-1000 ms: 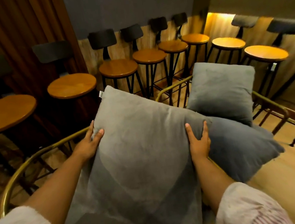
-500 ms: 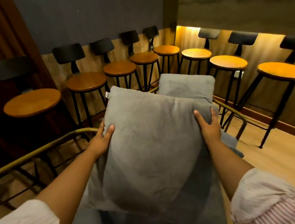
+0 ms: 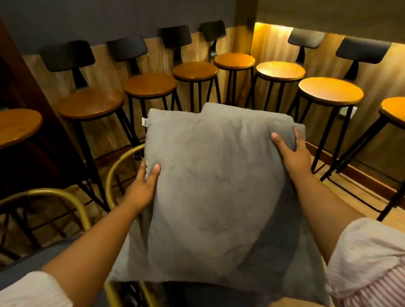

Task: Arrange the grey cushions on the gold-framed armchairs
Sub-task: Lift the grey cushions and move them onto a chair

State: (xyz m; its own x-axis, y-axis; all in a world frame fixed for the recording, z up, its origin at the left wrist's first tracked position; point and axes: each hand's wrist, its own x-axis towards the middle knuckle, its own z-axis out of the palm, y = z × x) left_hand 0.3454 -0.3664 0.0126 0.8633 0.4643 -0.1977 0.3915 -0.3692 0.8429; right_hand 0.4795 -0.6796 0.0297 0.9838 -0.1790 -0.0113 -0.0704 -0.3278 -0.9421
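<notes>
I hold a large grey cushion upright in front of me, a small white tag at its top left corner. My left hand grips its left edge and my right hand grips its upper right corner. Just behind its top edge peeks a second grey cushion, mostly hidden. The curved gold frame of one armchair rises left of the cushion. A second gold-framed armchair stands further left, with its dark seat pad showing under my left arm.
A row of bar stools with round wooden seats and black backs lines the far wall and continues along the right wall. Light wooden floor shows on the right, between the armchair and the stools.
The view has swung left and the held cushion now covers almost all of the cushions behind it. A second gold armchair frame has come into view at the left. Both hands keep their grip.
</notes>
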